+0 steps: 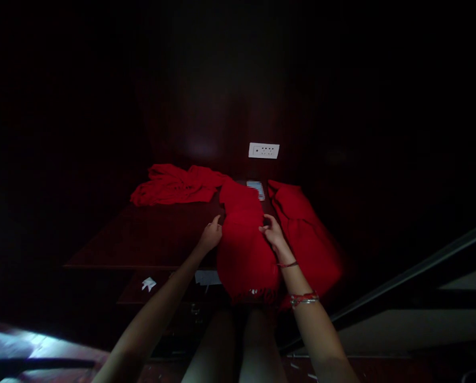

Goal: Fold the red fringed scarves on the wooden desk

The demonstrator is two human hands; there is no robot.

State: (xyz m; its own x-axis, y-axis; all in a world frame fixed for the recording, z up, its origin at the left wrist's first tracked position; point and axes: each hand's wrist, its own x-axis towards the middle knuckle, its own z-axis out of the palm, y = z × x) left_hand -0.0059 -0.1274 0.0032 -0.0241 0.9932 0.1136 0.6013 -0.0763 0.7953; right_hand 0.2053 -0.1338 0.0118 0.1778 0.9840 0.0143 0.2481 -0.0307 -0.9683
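Bare forearms (320,332) take up the foreground, with bracelets (305,299) on the right one, and between our two hands lies a fringed red cloth (244,244). It's spread on a dark table (170,236), its near end hanging past the front edge. Left hand (212,234) is loosely curled against the cloth's left side, but we can't tell whether it's actually gripping. Right hand (273,234) has thumb and finger at the opposite edge; too dim to say if they're pinching.

Handling-wise, we'd guess soft, floppy and pretty light, no worries about breaking it. Probably not slippery either, though it'd sag and crease if lifted from one spot. We'd take both long edges, level with each other, and mind the fringe since strands could snag.

Beside it, we've got a crumpled red heap (178,186) at far left and more red fabric (305,229) just right.
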